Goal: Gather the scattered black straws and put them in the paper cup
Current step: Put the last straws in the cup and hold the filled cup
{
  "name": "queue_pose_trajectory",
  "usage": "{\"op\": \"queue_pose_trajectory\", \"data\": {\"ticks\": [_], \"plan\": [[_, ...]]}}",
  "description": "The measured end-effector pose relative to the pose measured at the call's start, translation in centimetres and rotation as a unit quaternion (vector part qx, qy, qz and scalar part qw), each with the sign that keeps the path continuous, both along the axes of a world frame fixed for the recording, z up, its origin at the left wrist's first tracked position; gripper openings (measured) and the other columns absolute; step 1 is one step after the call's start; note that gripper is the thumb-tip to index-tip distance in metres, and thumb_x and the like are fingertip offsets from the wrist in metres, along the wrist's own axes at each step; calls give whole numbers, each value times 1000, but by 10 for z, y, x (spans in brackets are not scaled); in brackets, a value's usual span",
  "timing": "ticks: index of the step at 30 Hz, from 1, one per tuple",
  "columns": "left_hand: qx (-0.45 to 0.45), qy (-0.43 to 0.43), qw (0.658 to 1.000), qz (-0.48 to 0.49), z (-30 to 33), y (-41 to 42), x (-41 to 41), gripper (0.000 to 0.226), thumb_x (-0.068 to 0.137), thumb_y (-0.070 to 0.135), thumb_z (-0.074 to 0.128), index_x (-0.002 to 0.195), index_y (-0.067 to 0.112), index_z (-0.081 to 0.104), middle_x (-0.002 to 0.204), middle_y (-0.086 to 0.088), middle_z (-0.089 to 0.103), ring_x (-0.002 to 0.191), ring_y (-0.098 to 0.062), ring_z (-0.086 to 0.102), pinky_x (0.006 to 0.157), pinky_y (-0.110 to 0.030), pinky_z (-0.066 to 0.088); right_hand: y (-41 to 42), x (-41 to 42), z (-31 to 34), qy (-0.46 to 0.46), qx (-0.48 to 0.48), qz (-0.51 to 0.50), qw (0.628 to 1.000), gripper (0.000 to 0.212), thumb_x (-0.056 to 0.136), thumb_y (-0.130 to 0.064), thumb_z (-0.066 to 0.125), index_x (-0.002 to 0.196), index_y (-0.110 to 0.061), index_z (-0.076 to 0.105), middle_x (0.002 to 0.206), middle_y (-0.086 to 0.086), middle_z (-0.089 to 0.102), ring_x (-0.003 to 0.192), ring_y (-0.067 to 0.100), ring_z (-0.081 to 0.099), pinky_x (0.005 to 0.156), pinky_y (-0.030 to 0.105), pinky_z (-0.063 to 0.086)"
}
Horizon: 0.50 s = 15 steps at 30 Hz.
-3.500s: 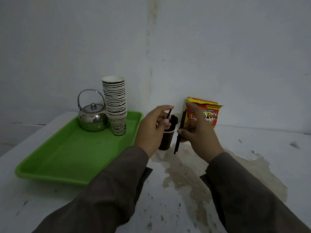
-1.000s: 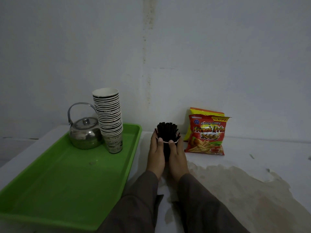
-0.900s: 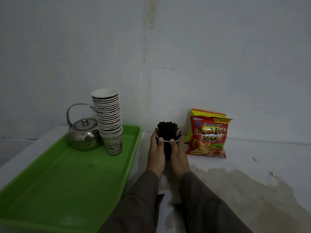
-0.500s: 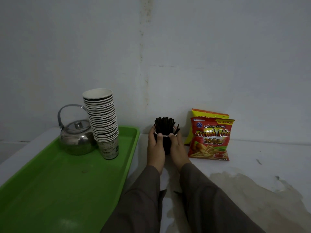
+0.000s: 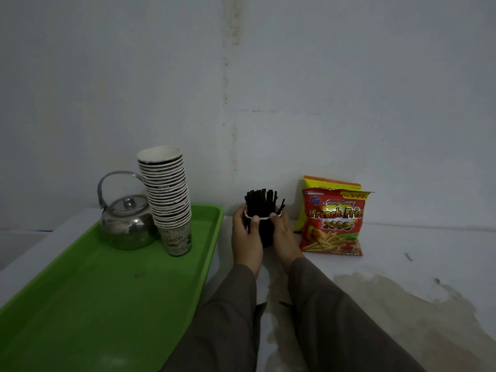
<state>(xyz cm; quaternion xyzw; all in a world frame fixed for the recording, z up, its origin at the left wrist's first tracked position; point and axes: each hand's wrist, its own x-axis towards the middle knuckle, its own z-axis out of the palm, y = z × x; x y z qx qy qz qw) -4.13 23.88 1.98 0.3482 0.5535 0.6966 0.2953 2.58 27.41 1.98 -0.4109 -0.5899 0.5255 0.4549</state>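
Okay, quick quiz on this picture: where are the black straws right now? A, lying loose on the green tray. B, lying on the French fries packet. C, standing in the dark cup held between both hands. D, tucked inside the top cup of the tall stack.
C: the black straws stand upright in the paper cup, which the left hand and right hand hold on either side.

Dim, even, bluish lighting with no source in view; soft shadows only, faint glare on the round steel kettle (image 5: 126,224) at left, mild wide-angle bowing toward frame edges, fine detail grainy.
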Motion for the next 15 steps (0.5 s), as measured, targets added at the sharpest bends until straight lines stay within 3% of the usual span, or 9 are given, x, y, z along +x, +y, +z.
{"op": "queue_pose_trajectory", "data": {"ticks": [5, 11, 15], "plan": [[-2, -4, 1000, 15, 1, 0, -2, 36, 94, 12, 45, 129, 20, 41, 128, -9, 54, 116, -24, 52, 100, -43, 43, 1, -3, 2, -18, -3, 6, 1000, 26, 96, -27, 33, 117, -16, 43, 102, 7, 57, 90, 15, 55, 70, 30, 44], [5, -11, 1000, 14, -1, 0, -4, 37, 93, 11, 46, 130, 20, 41, 129, -7, 53, 116, -19, 50, 101, -40, 42, 3, -2, -1, -18, -9, 8, 1000, 29, 95, -31, 35, 120, -20, 46, 118, 10, 57, 103, 19, 54, 85, 36, 44], [-11, 2, 1000, 16, -4, -4, -3, 41, 93, 10, 46, 133, 17, 38, 135, -8, 50, 123, -23, 47, 104, -43, 40, -1, 2, -4, -15, -21, -1, 1000, 43, 94, -41, 38, 134, -26, 39, 136, 5, 48, 123, 21, 44, 106, 46, 35]]}}
